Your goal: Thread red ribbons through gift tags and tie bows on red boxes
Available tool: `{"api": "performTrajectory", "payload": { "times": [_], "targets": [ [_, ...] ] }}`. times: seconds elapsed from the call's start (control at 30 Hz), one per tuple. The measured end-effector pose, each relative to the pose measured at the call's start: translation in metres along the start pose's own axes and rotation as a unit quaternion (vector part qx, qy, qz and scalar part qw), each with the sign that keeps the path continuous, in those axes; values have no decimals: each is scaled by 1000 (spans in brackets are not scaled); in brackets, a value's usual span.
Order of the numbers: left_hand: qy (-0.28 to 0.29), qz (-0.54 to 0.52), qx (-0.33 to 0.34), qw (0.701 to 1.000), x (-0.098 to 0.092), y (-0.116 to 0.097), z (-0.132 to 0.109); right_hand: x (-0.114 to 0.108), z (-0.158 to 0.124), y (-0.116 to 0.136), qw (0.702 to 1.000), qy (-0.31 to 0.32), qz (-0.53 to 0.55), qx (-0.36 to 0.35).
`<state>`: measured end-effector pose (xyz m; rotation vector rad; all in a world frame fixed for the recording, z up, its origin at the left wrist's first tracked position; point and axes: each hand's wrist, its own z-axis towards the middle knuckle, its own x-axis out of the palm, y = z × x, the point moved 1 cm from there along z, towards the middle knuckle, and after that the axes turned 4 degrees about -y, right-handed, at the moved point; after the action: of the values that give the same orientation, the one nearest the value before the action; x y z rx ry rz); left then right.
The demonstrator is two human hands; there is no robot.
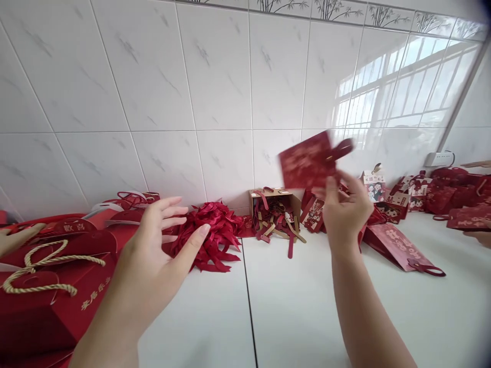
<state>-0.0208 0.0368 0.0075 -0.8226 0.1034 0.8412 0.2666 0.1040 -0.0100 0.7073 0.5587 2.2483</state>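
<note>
My right hand (347,207) pinches the lower right edge of a dark red bag (309,161), lifted above the table; a small strap sticks out at its right end, and the bag is slightly blurred. My left hand (161,255) is raised with its fingers spread and nothing in it. It is nearest to a heap of red ribbons (215,230). Behind and between my hands stands a cardboard box (252,204) with red and tan straps (282,220) spilling out of its front.
Large red boxes (88,276), one with a gold rope, fill the left side. A pink-red bag (395,245) and several small decorated bags (374,186) lie at the right. Other people's hands show at the left edge (19,237) and right edge. Behind is a tiled wall (222,76).
</note>
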Motion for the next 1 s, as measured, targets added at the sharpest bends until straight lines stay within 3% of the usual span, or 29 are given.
{"api": "performTrajectory", "payload": {
  "times": [0.07, 0.17, 0.4, 0.53, 0.67, 0.8, 1.0],
  "targets": [
    [15, -3, 1, 1000, 0, -2, -2, -4, 9, -12, 1000, -25, -6, -8],
    [41, 1, -5, 999, 3, -4, -3, -4, 14, -19, 998, 38, -31, 42],
    [92, 23, -24, 995, 5, -4, -5, 0, 4, -1, 992, 110, 9, 61],
    [117, 67, -41, 990, 6, 9, 1, 3, -3, 7, 990, 137, -15, 12],
    [179, 152, -74, 969, 19, 42, 22, 7, -8, 7, 976, 208, -59, -25],
    [247, 245, -138, 927, 49, 90, 40, 7, -11, 7, 966, 247, -64, -30],
    [305, 308, -192, 880, 93, 156, 26, 6, -11, 9, 966, 248, -72, -28]
  ]
}}
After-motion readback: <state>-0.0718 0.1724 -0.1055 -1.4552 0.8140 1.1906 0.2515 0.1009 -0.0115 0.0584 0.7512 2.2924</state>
